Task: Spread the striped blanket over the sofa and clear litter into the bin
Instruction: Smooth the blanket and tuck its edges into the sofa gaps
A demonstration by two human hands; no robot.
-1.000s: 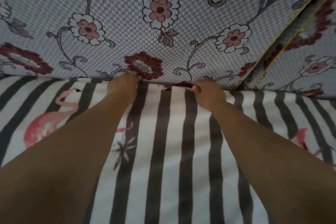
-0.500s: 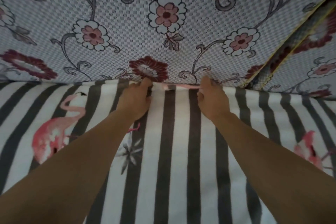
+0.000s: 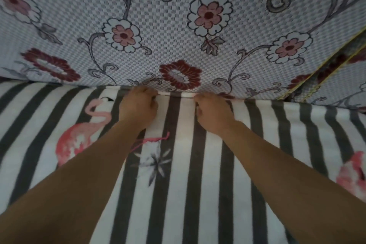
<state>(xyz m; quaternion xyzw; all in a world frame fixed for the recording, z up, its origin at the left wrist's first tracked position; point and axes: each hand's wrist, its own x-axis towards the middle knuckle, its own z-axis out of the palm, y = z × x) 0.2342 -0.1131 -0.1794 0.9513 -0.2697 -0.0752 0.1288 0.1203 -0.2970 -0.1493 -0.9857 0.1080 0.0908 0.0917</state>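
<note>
The striped blanket (image 3: pixel 184 174), white with dark grey stripes and pink flamingos, lies flat over the sofa seat. Its far edge runs along the crease under the floral sofa back (image 3: pixel 168 31). My left hand (image 3: pixel 138 107) and my right hand (image 3: pixel 213 113) sit side by side at that far edge, fingers curled and gripping the blanket's pink-trimmed hem where it meets the back cushion. The fingertips are partly hidden in the crease. No litter or bin is in view.
The sofa back is a grey-checked fabric with red and pink flowers. A second floral cushion (image 3: pixel 340 77) with yellow piping stands at the right. The blanket fills the whole lower view.
Both hands have drawn slightly back from the crease and now sit closer together on the hem. The view has shifted a little downward.
</note>
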